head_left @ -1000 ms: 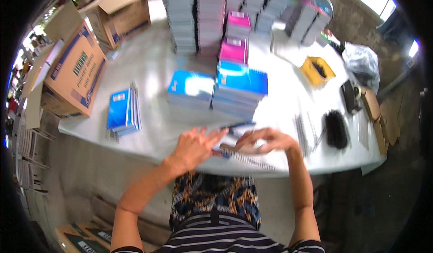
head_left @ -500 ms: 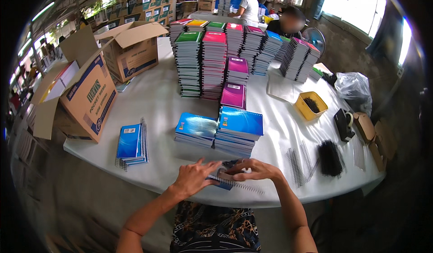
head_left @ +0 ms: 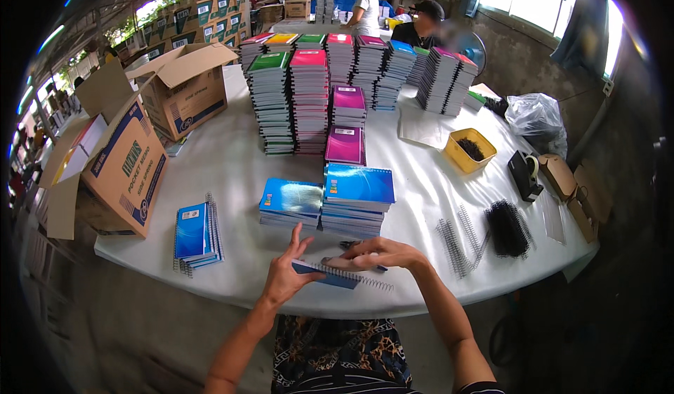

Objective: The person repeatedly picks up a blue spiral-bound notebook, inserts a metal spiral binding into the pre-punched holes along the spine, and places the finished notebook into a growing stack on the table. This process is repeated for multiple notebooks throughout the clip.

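Note:
Near the table's front edge, my left hand (head_left: pixel 283 276) grips the left end of a small blue notebook (head_left: pixel 337 277), its thumb across the cover and its index finger raised. A dark spiral coil (head_left: pixel 351 275) runs along the notebook's far edge. The coil's loose end sticks out past the right side. My right hand (head_left: pixel 375 255) is closed over the coil with fingers pressed together at the edge. A small dark object (head_left: pixel 347 244) shows partly behind the right fingers; its kind is hidden. Just beyond stand two stacks of blue-covered pads (head_left: pixel 359 185), (head_left: pixel 291 197).
Coil-bound blue notebooks (head_left: pixel 193 232) lie at left, near open cartons (head_left: pixel 126 173). Tall stacks of coloured notebooks (head_left: pixel 309 102) fill the middle. At right are a yellow tub (head_left: pixel 460 156), black coils (head_left: pixel 508 230), loose coils (head_left: pixel 455 248) and a tape dispenser (head_left: pixel 525 176). Two people are beyond.
My left hand has drawn back from the right hand, uncovering more of the notebook and coil. My right fingers stay at the coil. The whole view has shifted slightly.

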`<control>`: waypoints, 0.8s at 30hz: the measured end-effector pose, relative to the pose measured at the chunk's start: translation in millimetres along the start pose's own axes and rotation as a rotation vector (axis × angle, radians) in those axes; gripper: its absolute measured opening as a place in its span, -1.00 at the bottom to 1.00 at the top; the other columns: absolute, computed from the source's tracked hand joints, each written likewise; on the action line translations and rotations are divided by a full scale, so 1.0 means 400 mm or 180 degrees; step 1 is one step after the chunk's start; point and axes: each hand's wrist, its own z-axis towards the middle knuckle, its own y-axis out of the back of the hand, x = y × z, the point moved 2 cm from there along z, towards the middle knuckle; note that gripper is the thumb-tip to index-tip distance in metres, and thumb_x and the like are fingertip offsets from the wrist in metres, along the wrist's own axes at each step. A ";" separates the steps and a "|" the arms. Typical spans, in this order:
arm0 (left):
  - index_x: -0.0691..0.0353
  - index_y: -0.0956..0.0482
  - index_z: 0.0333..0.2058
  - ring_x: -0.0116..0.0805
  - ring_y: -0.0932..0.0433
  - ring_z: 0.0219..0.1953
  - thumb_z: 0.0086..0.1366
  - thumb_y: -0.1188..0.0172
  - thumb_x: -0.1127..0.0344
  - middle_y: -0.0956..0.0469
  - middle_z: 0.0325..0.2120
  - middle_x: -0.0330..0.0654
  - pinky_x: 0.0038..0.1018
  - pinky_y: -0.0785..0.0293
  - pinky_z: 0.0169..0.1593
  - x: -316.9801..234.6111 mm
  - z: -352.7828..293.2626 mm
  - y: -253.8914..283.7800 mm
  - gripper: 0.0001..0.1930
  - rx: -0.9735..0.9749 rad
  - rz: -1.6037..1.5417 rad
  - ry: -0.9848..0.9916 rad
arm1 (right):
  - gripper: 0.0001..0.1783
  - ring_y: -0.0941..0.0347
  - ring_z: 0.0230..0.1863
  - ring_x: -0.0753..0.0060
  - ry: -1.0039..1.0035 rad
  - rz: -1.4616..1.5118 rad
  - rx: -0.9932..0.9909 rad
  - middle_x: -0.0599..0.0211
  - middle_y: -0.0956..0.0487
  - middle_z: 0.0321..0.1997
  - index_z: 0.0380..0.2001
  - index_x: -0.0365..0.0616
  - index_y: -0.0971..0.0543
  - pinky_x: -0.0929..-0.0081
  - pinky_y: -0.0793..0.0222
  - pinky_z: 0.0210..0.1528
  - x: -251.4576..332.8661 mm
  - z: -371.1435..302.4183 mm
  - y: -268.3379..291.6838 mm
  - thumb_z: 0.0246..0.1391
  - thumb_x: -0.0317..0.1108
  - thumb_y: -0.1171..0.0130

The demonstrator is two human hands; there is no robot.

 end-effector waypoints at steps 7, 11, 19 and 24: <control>0.08 -0.02 0.39 -0.23 -0.42 0.20 -0.04 -0.48 0.46 -0.45 0.15 0.03 -0.44 -0.48 0.02 0.036 -0.009 -0.037 0.05 -0.0054 -0.0519 -0.0097 | -0.23 -0.44 0.10 0.03 0.0231 0.0383 -0.0491 -0.08 -0.55 0.08 0.07 -0.22 -0.57 0.14 -0.28 0.16 -0.042 -0.015 -0.007 0.07 0.26 -0.14; 0.05 -0.04 0.39 -0.29 -0.40 0.21 -0.03 -0.42 0.57 -0.46 0.16 -0.01 -0.48 -0.43 0.05 0.056 -0.009 -0.036 0.04 -0.0092 -0.0724 0.0012 | -0.20 -0.49 -0.06 0.17 0.0278 -0.0115 -0.0385 -0.06 -0.61 -0.08 0.06 -0.35 -0.54 0.27 -0.34 0.07 0.020 -0.001 -0.007 0.11 0.25 -0.10; -0.04 0.04 0.41 -0.59 -0.45 0.03 0.04 -0.42 0.42 -0.49 0.15 -0.13 -0.54 -0.46 0.00 0.064 -0.008 -0.031 0.03 0.0085 -0.0866 0.0115 | -0.33 -0.47 -0.05 0.25 0.0100 -0.0326 -0.0411 0.04 -0.61 -0.07 0.00 -0.30 -0.59 0.38 -0.33 0.04 -0.002 0.033 -0.016 0.12 0.13 -0.14; 0.00 0.07 0.42 -0.59 -0.41 -0.03 0.03 -0.42 0.45 -0.43 0.19 -0.09 -0.53 -0.44 0.06 0.051 -0.009 -0.036 0.06 0.0055 -0.1032 0.0181 | -0.24 -0.46 0.00 0.15 0.0110 -0.0007 -0.0644 -0.01 -0.59 -0.03 -0.04 -0.29 -0.62 0.27 -0.31 0.09 0.011 0.029 -0.031 0.04 0.26 -0.14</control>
